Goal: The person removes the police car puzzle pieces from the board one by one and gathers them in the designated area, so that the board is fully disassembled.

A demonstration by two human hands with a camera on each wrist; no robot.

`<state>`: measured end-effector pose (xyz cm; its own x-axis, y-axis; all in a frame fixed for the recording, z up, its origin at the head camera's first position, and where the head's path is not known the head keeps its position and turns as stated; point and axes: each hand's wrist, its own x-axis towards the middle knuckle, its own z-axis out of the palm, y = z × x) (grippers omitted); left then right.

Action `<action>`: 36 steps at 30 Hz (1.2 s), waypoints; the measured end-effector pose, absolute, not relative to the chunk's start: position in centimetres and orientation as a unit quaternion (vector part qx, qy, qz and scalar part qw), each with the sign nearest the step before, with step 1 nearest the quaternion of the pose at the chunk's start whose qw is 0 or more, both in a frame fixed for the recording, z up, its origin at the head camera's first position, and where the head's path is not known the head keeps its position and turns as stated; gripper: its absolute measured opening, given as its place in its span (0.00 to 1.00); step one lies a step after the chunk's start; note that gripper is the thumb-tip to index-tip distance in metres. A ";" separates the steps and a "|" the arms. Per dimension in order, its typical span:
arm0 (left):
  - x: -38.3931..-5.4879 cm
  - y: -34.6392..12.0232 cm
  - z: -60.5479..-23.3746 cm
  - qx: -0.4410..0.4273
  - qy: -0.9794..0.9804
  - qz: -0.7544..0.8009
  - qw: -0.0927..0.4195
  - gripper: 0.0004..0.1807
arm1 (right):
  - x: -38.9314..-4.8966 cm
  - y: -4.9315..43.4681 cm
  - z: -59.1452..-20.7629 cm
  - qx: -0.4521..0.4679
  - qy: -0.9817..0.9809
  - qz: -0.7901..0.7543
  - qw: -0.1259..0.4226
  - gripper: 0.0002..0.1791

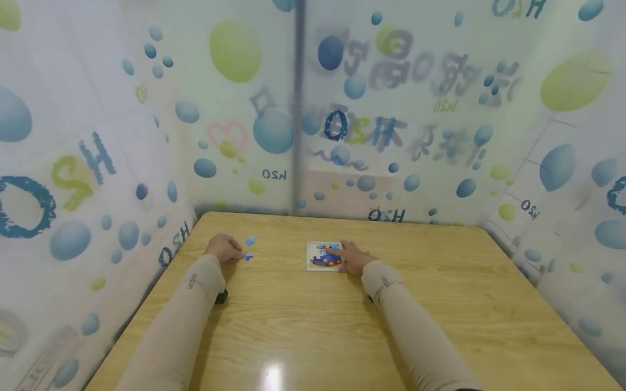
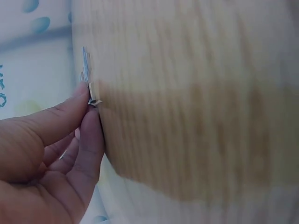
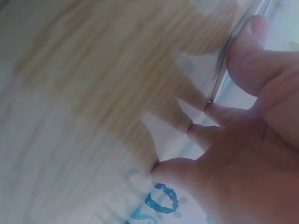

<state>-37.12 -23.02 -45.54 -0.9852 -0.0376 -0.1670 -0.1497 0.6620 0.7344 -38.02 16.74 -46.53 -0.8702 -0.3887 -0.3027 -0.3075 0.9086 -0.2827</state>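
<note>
Between the thumb and a finger of my left hand [image 1: 225,248], a small blue-purple puzzle piece [image 1: 249,256] is pinched at the table surface. The left wrist view shows this piece [image 2: 95,101] edge-on at the fingertips. Just beyond it lies a light blue puzzle piece [image 1: 251,240]. To the right, a square puzzle board [image 1: 310,263] with a colourful boat picture lies flat. My right hand [image 1: 357,257] rests at its right side, one finger stretched over the picture. In the right wrist view, the thumb touches the board's edge and other fingertips touch the table.
The wooden table [image 1: 293,315] carries the board and both loose pieces. A patterned curtain [image 1: 235,119] with balloon-like spots surrounds its back and sides. Bare wood lies between the loose pieces and the board.
</note>
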 end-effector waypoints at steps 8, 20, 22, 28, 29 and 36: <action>-37.6 -23.2 -46.5 -0.029 0.915 0.399 0.055 0.11 | -38.0 16.8 -46.7 -0.187 0.958 -0.117 0.183 0.38; -37.4 -23.8 -46.6 0.000 0.924 0.379 0.050 0.15 | -38.2 16.6 -46.7 -0.195 0.959 -0.110 0.173 0.38; -37.3 -23.8 -46.4 -0.001 0.926 0.375 0.043 0.15 | -38.2 16.7 -46.7 -0.196 0.959 -0.108 0.172 0.39; -37.1 -22.0 -44.7 0.043 0.937 0.346 0.002 0.14 | -38.0 16.9 -46.7 -0.193 0.958 -0.132 0.166 0.41; -37.0 -21.3 -44.3 0.056 0.937 0.344 0.005 0.14 | -38.0 17.0 -46.7 -0.193 0.958 -0.133 0.165 0.41; -36.9 -15.3 -43.0 0.164 0.924 0.334 0.091 0.19 | -38.1 17.1 -46.5 -0.198 0.959 -0.128 0.160 0.42</action>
